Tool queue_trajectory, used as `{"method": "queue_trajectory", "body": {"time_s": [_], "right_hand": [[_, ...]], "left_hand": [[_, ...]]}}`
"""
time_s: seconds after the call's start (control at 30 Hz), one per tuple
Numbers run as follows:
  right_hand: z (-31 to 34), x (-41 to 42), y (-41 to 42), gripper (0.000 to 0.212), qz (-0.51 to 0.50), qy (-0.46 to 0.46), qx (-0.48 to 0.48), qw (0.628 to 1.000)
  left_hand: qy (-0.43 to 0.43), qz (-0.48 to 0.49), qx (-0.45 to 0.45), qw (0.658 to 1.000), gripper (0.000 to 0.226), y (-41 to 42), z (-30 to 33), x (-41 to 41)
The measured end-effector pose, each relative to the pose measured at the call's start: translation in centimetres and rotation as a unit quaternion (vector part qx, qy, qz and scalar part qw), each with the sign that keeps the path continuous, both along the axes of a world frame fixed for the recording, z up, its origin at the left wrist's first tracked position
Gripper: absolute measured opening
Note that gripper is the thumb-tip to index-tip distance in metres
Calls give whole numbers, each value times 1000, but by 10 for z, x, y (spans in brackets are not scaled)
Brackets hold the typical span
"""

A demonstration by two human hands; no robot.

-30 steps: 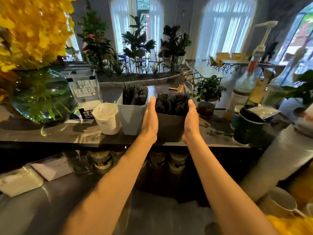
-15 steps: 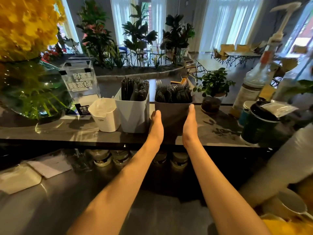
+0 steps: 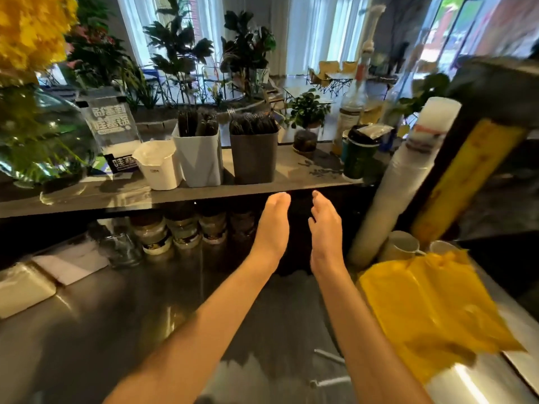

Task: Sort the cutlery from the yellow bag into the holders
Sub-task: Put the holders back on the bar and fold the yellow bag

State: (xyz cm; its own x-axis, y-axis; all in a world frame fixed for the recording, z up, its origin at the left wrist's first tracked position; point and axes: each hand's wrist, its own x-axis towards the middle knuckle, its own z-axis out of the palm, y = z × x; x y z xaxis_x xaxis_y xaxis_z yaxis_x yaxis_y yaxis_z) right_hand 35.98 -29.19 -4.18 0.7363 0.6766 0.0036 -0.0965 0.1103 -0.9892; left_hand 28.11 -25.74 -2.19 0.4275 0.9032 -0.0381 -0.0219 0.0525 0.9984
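A grey holder (image 3: 253,157) full of black cutlery stands on the raised shelf (image 3: 300,173), right of a white holder (image 3: 199,160) that also holds black cutlery. My left hand (image 3: 273,225) and my right hand (image 3: 325,228) hover side by side below the shelf edge, palms facing each other, fingers straight, holding nothing. The yellow bag (image 3: 431,310) lies flat on the steel counter (image 3: 96,316) to the right of my right forearm.
On the shelf are a white cup (image 3: 159,164), a sign (image 3: 109,126), a glass vase (image 3: 38,141) with yellow flowers, a small plant (image 3: 306,118), a pump bottle (image 3: 354,103) and a dark cup (image 3: 357,153). A cup stack (image 3: 393,182), mugs and jars (image 3: 180,231) crowd below.
Both hands have let go of the grey holder and drawn back down below the shelf edge. The holder stays standing on the shelf beside the white one. The view has dropped, showing the yellow bag.
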Motion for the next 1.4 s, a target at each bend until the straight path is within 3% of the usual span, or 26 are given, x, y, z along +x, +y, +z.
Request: {"method": "queue_trajectory", "body": {"time_s": [0.23, 0.43, 0.73, 0.83, 0.9, 1.0, 1.03, 1.1, 1.27, 1.4], "right_hand": [[-36, -26, -115, 38, -162, -1, -87, 983], [-80, -30, -212, 37, -282, 55, -170, 943], [-136, 16, -297, 2, -316, 203, -165, 912], [-165, 50, -306, 20, -301, 245, -173, 905], [-183, 66, -307, 35, -278, 268, -162, 908], [-214, 103, -306, 56, -239, 295, -164, 911], [-223, 116, -305, 59, -230, 308, -160, 909], [-236, 137, -298, 57, -217, 329, -146, 908], [-267, 175, -281, 49, -176, 391, -128, 894], [-261, 183, -275, 28, -171, 354, -128, 910]], "left_hand": [[36, -157, -28, 987, 41, -83, -30, -7], [43, -246, -119, 961, 22, -140, -76, 1], [75, -312, -215, 922, 56, -185, -128, 36], [91, -312, -230, 917, 58, -192, -142, 65], [98, -291, -236, 922, 79, -188, -161, 82], [122, -235, -270, 926, 137, -168, -246, 135], [121, -213, -284, 927, 145, -165, -263, 148], [122, -178, -299, 930, 151, -180, -234, 154], [115, -93, -318, 936, 111, -190, -244, 182], [103, -49, -296, 948, 34, -188, -243, 195]]}}
